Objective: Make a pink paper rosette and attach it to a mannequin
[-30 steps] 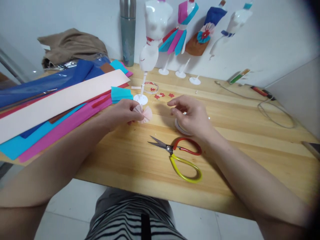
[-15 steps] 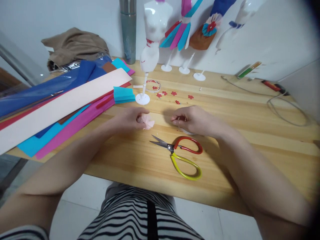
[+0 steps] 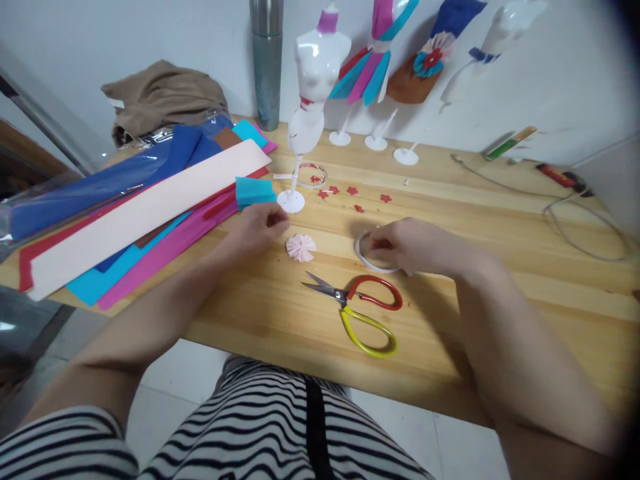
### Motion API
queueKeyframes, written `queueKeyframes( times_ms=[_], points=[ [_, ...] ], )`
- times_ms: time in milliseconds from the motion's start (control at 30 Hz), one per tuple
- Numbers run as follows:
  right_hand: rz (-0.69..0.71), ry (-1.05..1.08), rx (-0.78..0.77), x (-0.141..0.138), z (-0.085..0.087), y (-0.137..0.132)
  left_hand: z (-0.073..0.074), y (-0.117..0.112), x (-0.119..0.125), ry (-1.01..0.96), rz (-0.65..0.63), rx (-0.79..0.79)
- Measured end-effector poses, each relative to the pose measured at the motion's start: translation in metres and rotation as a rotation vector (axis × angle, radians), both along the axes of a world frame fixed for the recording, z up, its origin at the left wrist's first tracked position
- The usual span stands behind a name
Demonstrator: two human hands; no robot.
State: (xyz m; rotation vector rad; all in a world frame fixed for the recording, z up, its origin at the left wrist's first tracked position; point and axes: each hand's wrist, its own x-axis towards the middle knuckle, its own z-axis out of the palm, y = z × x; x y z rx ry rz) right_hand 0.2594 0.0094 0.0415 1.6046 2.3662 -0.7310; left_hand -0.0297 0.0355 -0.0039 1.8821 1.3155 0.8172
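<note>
A pleated pale pink fabric rosette (image 3: 301, 248) lies flat on the table. Just up and left of it is my left hand (image 3: 260, 227), apart from it, its fingers loosely curled with nothing visible in them. My right hand (image 3: 407, 245) is bent down over a white ring, which looks like a roll of tape (image 3: 359, 248); its closed fingers reach into the ring and grip it, the fingertips partly hidden. Scissors (image 3: 340, 295) with one red and one yellow handle rest slightly open in front of the rosette.
Behind stands a white mannequin (image 3: 306, 127) on a round base. Small red flowers (image 3: 353, 191) lie scattered nearby. Fabric strips (image 3: 150, 207) cover the left side. Dressed mini mannequins (image 3: 370, 73), a tall bottle (image 3: 266, 80) and a cable (image 3: 560, 220) are along the back.
My left hand has let go of the pink rosette and drawn back up and left. My right hand has moved right, now over the white ring. The camera view has shifted a little.
</note>
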Motion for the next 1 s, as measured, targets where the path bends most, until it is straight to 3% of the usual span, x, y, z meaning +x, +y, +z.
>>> queueKeyframes(
  times_ms=[100,233,400,600,833,1000],
  points=[
    [0.061,-0.076,-0.106,0.003,0.001,0.001,0.005,0.002,-0.002,-0.063,0.025,0.019],
    [0.065,-0.096,-0.107,0.005,-0.002,0.001,0.006,0.001,-0.001,-0.17,-0.018,-0.063],
    [0.104,0.007,-0.14,0.006,-0.003,0.003,0.004,-0.004,0.003,-0.311,-0.138,-0.119],
    [0.053,0.178,-0.085,0.015,0.014,0.006,0.008,-0.019,0.033,-0.269,-0.196,-0.196],
    [0.035,0.503,-0.129,0.021,0.026,0.0,0.03,-0.006,0.083,-0.015,-0.4,0.26],
    [0.032,0.578,-0.058,0.021,0.026,0.0,0.037,0.003,0.107,0.202,-0.469,0.369]
  ],
)
